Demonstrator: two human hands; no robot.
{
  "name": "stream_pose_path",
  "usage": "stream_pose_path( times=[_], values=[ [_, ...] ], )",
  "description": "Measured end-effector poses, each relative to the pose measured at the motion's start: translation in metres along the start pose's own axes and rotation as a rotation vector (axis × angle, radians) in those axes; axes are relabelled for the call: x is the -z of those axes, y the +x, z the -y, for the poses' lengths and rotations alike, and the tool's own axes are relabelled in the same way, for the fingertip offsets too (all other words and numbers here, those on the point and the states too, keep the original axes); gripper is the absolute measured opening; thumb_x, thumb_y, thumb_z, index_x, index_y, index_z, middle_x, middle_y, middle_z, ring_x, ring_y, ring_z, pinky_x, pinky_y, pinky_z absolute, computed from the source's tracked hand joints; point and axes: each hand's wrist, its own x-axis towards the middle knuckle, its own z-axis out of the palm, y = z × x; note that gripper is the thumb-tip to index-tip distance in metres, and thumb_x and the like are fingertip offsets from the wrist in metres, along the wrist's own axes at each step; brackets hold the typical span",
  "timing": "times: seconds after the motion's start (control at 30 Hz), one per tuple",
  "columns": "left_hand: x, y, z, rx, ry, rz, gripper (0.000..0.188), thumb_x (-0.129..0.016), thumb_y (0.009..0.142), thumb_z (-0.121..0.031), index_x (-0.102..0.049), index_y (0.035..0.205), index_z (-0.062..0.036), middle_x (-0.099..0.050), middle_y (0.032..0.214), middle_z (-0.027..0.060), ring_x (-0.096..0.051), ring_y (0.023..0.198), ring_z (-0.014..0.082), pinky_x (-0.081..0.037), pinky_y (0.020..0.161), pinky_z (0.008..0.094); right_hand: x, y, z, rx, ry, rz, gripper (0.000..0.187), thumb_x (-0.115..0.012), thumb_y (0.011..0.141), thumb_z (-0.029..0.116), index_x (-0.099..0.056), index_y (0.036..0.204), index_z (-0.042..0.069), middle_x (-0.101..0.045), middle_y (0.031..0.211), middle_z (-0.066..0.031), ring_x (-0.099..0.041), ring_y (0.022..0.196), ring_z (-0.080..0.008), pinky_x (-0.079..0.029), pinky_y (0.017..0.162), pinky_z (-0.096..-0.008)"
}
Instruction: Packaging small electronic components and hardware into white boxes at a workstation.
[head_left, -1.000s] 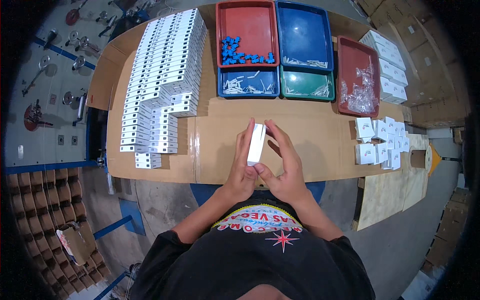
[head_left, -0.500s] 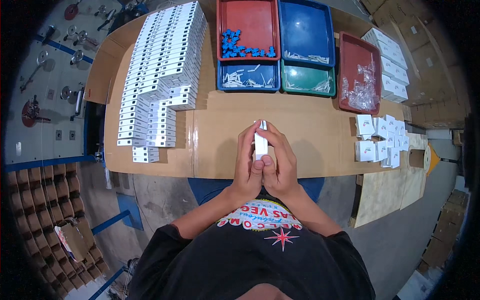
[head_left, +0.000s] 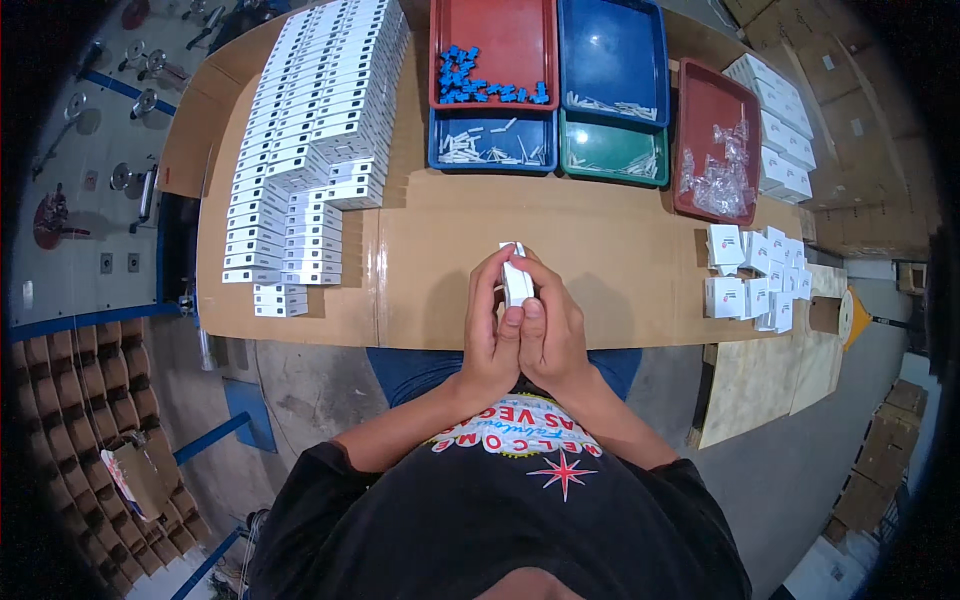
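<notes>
Both hands had barely shifted over the last half second, remaining pressed together around the small white box (head_left: 516,280), held upright above the cardboard-covered table (head_left: 600,230). The left hand (head_left: 490,330) wrapped its left side with curled fingers; the right hand (head_left: 552,325) clasped the other side, thumb pressed against the box's near face. Stacked white boxes (head_left: 300,170) lay well to the left.

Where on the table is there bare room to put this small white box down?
Bare cardboard lies ahead of both hands, between the stacked white boxes on the left and the loose small boxes on the right, below the trays. The left side, the far edge and the right edge are crowded.
</notes>
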Motion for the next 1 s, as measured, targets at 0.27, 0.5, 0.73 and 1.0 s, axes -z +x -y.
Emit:
stream_pose_path(
  times=[0.27,0.5,0.73,1.0],
  values=[
    [-0.003,0.009,-0.016,0.068,-0.093,-0.039,0.061,-0.042,0.112,-0.044,-0.035,0.156,-0.0024,-0.047,0.142,0.0128,-0.053,0.122,0.0202,-0.043,0.105,0.0351,0.008,0.009,0.002,-0.016,0.0,0.033,0.052,-0.049,0.11,0.039,-0.052,0.144,0.0,-0.061,0.136,-0.0305,-0.064,0.12,-0.048,-0.053,0.098,-0.0483],
    [0.02,0.042,-0.026,0.643,-0.63,-0.049,0.066,-0.035,0.111,-0.057,-0.034,0.159,-0.0106,-0.057,0.137,0.0114,-0.063,0.118,0.0209,-0.057,0.093,0.0375,0.038,0.025,-0.003,0.067,-0.212,0.236,0.085,-0.058,0.099,0.062,-0.041,0.158,0.003,-0.035,0.165,-0.0257,-0.038,0.151,-0.0428,-0.034,0.12,-0.0497],
    [0.019,0.032,-0.029,0.827,-0.65,0.124,0.062,-0.035,0.111,-0.058,-0.035,0.155,-0.015,-0.056,0.133,0.0078,-0.062,0.117,0.0175,-0.055,0.096,0.0383,0.035,0.03,-0.025,0.303,-0.214,0.307,0.084,-0.067,0.094,0.058,-0.047,0.154,0.002,-0.036,0.163,-0.0261,-0.041,0.147,-0.0445,-0.037,0.118,-0.0501],
    [0.012,0.021,-0.05,0.84,-0.75,0.111,0.056,-0.039,0.113,-0.051,-0.038,0.154,-0.0137,-0.056,0.133,0.0057,-0.057,0.121,0.0145,-0.046,0.106,0.0351,0.034,0.034,-0.014,0.323,-0.158,0.236,0.065,-0.062,0.099,0.049,-0.057,0.146,0.004,-0.05,0.141,-0.0272,-0.055,0.123,-0.0452,-0.05,0.101,-0.0481]
  ],
)
